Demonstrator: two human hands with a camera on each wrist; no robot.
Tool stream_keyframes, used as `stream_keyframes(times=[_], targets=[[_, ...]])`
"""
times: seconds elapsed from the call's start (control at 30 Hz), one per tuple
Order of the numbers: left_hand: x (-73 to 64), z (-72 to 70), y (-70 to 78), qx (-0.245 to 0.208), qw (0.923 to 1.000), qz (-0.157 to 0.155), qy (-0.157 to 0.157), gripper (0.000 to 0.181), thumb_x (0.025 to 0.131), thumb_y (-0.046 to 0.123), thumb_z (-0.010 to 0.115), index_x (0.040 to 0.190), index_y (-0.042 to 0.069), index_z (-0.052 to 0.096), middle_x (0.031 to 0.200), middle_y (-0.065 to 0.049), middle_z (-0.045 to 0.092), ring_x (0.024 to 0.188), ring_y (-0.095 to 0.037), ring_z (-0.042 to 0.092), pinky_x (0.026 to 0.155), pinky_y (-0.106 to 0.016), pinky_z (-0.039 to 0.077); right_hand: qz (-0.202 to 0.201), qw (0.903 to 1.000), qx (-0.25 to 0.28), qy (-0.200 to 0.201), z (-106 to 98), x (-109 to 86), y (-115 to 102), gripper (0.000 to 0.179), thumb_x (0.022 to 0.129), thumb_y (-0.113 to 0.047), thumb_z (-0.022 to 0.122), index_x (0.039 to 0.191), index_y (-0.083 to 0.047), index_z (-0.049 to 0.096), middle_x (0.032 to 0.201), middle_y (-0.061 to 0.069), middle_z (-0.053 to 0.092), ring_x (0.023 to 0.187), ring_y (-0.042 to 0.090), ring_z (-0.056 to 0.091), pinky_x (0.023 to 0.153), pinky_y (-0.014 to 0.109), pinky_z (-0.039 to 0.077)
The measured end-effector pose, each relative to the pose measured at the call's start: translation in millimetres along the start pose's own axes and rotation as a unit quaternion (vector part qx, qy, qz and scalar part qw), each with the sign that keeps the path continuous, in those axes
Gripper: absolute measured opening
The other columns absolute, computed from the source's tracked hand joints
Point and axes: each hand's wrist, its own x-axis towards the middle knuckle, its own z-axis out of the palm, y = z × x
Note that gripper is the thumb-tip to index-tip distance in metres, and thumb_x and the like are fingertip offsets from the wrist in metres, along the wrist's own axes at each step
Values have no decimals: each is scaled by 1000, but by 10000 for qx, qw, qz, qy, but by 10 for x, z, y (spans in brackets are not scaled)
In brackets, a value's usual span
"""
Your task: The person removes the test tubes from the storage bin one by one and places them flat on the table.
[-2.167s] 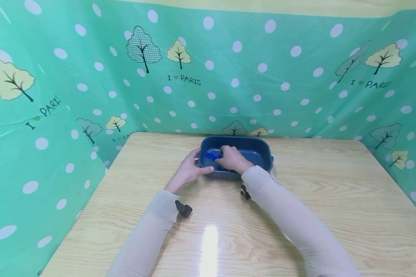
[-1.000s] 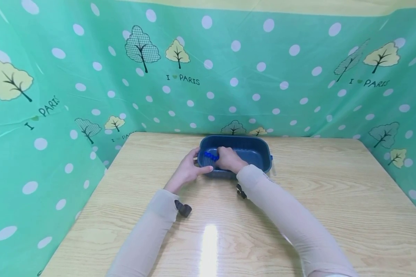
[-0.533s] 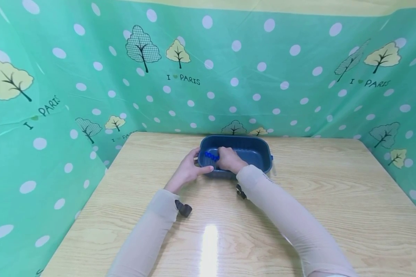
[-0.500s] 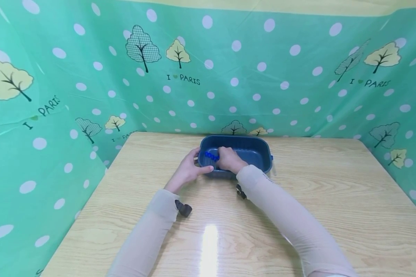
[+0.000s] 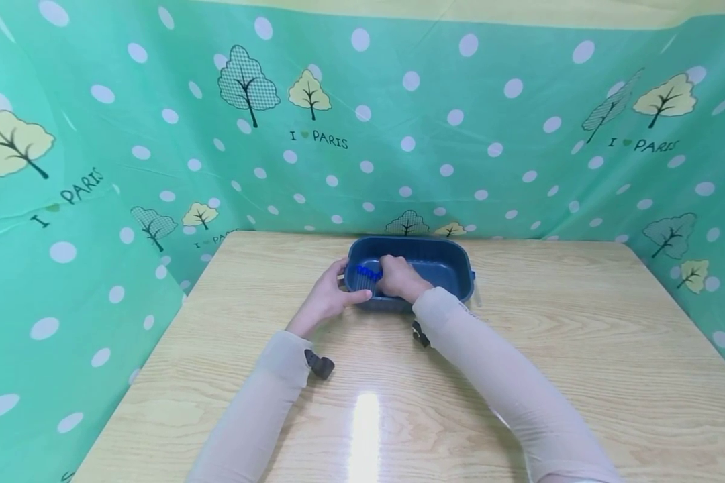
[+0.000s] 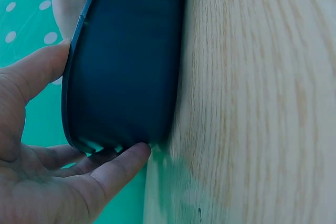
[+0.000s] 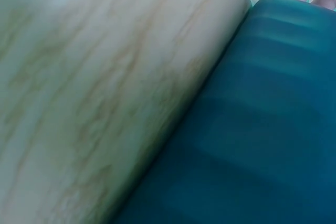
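In the head view a dark blue plastic box (image 5: 441, 273) stands at the table's back edge. My left hand (image 5: 326, 295) holds its left end, thumb on the rim and fingers round the outer wall; the left wrist view shows that thumb (image 6: 44, 66) and the box wall (image 6: 123, 61). Several thin items with bright blue tops (image 5: 368, 272) lie side by side inside, at the left end. My right hand (image 5: 401, 278) reaches into the box with curled fingers, right beside the blue tops. Its fingertips are hidden, and the right wrist view shows only the box's outer wall (image 7: 262, 119).
The box rests on a light wood-grain table (image 5: 362, 362). A green dotted curtain (image 5: 399, 121) hangs behind and along the sides. A small pale strip (image 5: 478, 294) lies by the box's right end. Dark wrist cameras (image 5: 320, 364) sit under both sleeves.
Since the earliest frame my right hand has shifted slightly left inside the box, nearer the blue tops. Over the last second it stays put, and my left hand keeps its hold.
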Motion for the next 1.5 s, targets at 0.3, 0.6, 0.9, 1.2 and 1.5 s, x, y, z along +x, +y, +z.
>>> stream_keyframes(times=[0.3,0.6,0.9,1.2,1.5], targets=[[19,-2,-12,123,9999,2,15,91,77,31,80,150,11,28,146,-14,39,129,-34,43,104,-48,39,68,9998,20,186,-62,8,29,37,84,-13,68,117,0,57,100,11,62,84,25,58,75,38,52],[21,-12,-10,189,9998,-25,10,93,77,33,81,150,12,27,147,-14,38,129,-34,43,103,-48,40,91,9993,220,298,-134,-42,38,46,86,-16,69,126,-2,52,103,11,62,82,23,60,76,38,53],[8,-16,-7,146,9999,-80,-45,93,77,34,80,150,13,26,147,-13,38,129,-34,43,102,-48,41,73,9990,292,339,-217,-128,44,46,88,-18,68,129,-4,51,105,10,61,79,21,61,77,37,52],[24,-7,-13,167,9998,-55,-56,94,76,35,81,150,13,27,146,-13,39,129,-35,44,103,-48,40,-83,9980,414,462,-298,-230,76,46,88,-16,66,130,-5,50,95,8,62,65,17,63,64,32,52],[24,-7,-17,128,9999,-10,-59,95,75,35,81,150,12,27,146,-13,39,128,-35,45,102,-49,40,-92,9971,603,462,-387,-309,124,49,90,-15,65,133,-5,47,83,6,63,56,16,62,58,31,52]])
